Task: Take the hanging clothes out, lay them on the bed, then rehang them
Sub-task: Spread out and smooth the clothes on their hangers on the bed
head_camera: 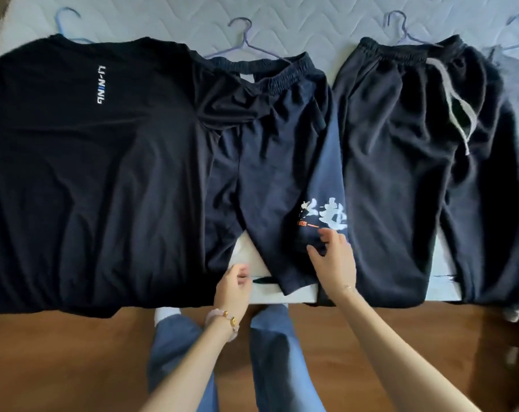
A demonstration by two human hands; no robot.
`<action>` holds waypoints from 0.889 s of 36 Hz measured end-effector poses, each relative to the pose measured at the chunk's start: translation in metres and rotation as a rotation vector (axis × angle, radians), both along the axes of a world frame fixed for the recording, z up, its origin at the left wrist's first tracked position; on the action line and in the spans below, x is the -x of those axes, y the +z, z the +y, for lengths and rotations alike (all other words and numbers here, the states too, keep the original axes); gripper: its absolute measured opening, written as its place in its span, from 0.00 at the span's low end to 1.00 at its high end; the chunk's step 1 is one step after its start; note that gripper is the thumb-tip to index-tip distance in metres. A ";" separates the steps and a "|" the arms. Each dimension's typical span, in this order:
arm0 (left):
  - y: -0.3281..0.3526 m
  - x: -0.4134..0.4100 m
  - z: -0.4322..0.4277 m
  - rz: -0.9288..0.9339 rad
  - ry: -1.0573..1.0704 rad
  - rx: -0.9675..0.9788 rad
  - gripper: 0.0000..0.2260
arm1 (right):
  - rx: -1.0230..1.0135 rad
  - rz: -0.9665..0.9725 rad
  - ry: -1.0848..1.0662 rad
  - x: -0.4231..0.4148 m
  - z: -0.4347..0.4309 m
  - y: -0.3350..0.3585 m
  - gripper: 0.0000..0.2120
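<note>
Left hand (233, 285), right hand (334, 263), seemingly on shorts (270, 173)

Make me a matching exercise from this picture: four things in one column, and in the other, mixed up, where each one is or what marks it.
Column one:
1. T-shirt
2. shorts
3. long trousers
4. right hand

Column two:
A. has a grey drawstring at the waist
B. lies farthest left
C. rests on a printed shorts leg
D. lies between the other two garments

Pairs: 1-B, 2-D, 3-A, 4-C.
</note>
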State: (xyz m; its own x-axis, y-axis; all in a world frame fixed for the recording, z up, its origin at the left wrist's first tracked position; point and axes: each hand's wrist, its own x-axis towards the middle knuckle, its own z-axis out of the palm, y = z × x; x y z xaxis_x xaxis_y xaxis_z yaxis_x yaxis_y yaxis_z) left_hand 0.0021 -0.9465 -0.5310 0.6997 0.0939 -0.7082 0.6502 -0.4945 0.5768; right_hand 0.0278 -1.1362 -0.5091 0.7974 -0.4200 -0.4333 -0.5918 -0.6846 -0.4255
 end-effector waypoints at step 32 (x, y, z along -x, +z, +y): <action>0.003 0.005 -0.061 0.193 0.427 0.342 0.04 | -0.021 0.032 -0.392 -0.034 -0.091 0.004 0.14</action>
